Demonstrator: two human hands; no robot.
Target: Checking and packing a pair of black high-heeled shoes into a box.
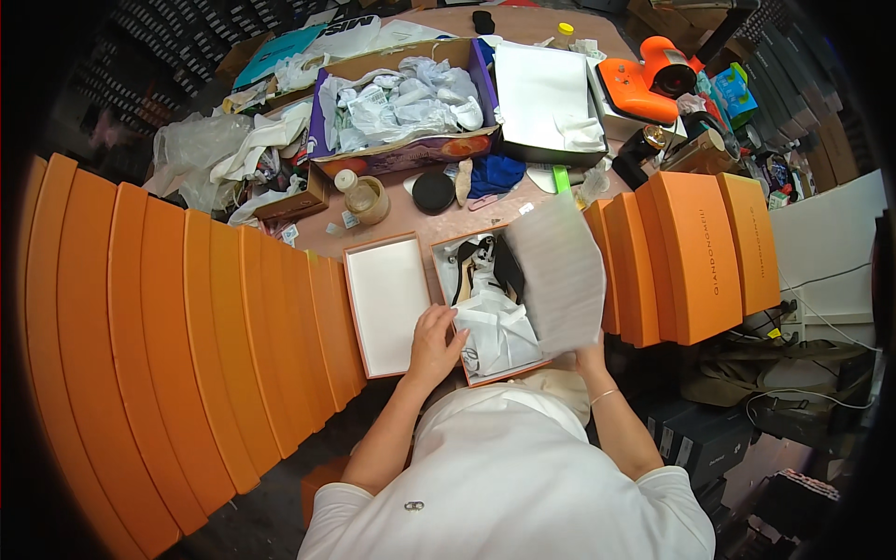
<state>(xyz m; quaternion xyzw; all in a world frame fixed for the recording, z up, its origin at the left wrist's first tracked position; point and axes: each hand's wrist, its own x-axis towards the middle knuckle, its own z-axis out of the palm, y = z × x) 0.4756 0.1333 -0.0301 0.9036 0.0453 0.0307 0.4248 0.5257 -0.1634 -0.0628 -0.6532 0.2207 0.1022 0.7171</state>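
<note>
In front of me an orange shoe box (pixel 478 381) lies open at the table's near edge. Inside it are black strappy high-heeled shoes (pixel 478 261), partly covered by white tissue paper (pixel 499 329). My left hand (pixel 437 345) is at the box's left rim, fingers apart and holding nothing. A thin white sheet (pixel 557 271), blurred by motion, stands raised over the box's right side, and my right hand (pixel 591 357) grips its lower edge. This sheet hides part of the box and most of my right fingers. Left of the box, the lid (pixel 390 303) shows its white inside.
Rows of orange shoe boxes flank me on the left (pixel 187 345) and right (pixel 691 257). Behind are a purple carton (pixel 411 149) of crumpled paper, a white box lid (pixel 541 93), an orange tool (pixel 644 82), a jar (pixel 367 199) and a black round tin (pixel 433 193).
</note>
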